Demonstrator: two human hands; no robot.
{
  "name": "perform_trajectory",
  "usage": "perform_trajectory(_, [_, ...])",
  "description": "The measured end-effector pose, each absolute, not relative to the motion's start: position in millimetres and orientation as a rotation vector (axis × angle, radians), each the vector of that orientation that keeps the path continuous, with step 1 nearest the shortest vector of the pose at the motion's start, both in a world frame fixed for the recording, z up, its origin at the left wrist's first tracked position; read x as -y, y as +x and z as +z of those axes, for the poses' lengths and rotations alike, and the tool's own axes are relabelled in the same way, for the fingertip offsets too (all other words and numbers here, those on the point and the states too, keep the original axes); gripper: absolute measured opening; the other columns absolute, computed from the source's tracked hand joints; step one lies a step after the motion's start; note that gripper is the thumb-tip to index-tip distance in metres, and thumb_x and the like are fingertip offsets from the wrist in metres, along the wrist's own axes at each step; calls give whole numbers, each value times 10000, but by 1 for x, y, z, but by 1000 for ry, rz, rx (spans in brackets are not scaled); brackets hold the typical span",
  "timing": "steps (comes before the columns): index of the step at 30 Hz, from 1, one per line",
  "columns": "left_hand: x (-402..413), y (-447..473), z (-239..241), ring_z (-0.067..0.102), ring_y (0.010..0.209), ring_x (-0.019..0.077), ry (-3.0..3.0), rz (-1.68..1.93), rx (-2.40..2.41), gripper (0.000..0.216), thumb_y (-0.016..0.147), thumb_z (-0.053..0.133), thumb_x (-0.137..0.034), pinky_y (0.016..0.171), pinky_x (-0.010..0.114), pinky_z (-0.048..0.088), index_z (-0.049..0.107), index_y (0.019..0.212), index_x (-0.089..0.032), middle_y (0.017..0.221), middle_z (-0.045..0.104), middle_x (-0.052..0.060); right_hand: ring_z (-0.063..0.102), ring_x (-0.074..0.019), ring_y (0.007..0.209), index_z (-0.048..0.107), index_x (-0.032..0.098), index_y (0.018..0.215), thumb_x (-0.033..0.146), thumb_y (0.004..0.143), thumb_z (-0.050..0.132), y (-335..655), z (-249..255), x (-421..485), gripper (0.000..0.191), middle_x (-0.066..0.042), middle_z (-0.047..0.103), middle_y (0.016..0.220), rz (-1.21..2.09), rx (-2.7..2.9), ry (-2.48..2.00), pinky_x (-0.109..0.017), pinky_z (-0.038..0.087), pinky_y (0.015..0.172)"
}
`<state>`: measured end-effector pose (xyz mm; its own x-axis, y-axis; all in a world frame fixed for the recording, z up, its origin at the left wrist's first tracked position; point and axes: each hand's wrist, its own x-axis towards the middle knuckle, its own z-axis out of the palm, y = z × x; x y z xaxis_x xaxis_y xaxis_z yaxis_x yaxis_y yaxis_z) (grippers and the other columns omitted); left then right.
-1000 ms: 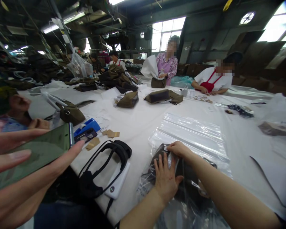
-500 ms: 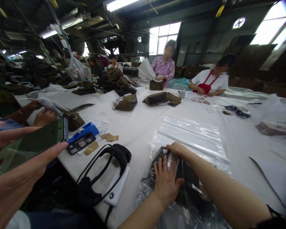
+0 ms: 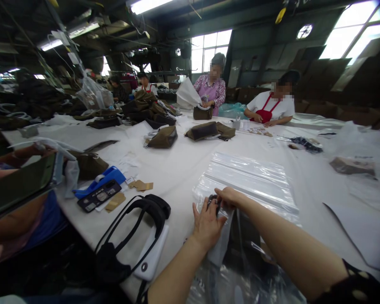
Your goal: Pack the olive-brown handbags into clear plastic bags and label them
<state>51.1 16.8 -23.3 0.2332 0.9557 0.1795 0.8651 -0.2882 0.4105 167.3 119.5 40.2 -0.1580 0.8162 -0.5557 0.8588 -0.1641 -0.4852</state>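
Observation:
My left hand (image 3: pixel 205 226) lies on the near edge of a clear plastic bag (image 3: pixel 240 261) with a dark bag (image 3: pixel 247 240) inside it, fingers stretched out and resting on the film. My right hand (image 3: pixel 229 197) is curled at the bag's mouth, its fingers pinched on the plastic and a dark part of the bag inside. Just beyond my hands lies a stack of clear plastic bags (image 3: pixel 253 177) on the white table (image 3: pixel 183 164).
A black headset with a white pack (image 3: pixel 139 236) lies left of my hands. A blue tape dispenser (image 3: pixel 101 179), a dark card reader (image 3: pixel 98 196) and brown tags (image 3: pixel 141 185) sit farther left. Another person's hand holds a phone (image 3: pixel 19 183). Olive bags (image 3: pixel 164 137) and seated workers (image 3: pixel 269 107) fill the far side.
My left hand has slid left and toward the bag's mouth, off the dark bag's top. The phone at left has moved left and down. The view has shifted slightly.

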Motion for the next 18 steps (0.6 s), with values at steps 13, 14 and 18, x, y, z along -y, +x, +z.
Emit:
perform_trajectory(13, [-4,38,-22,191,1354,272,1986,787,-1650,493,896,362,-463,1076,566,172,392,1302,-185,1425,351,91,363,-302,1222,653,221,1009,401,878,420,183,50,-65,322,-133,484,1278,-217,-2791,1564,-484,278,1008])
perform_trajectory(14, [7,30,-23,213,1346,272,1914,846,-1684,515,883,386,-463,1077,525,209,395,1298,-158,1420,347,118,348,-293,1236,620,213,1083,387,881,420,183,50,-61,333,-131,456,1306,-176,-2837,1530,-467,268,1023])
perform_trajectory(18, [75,-9,-49,377,1247,284,1550,866,-1862,691,729,592,-429,1034,410,305,375,1296,-100,1315,444,174,374,-260,1232,446,220,1287,342,808,563,167,40,-39,507,-104,437,1337,-240,-3091,922,-395,311,1023])
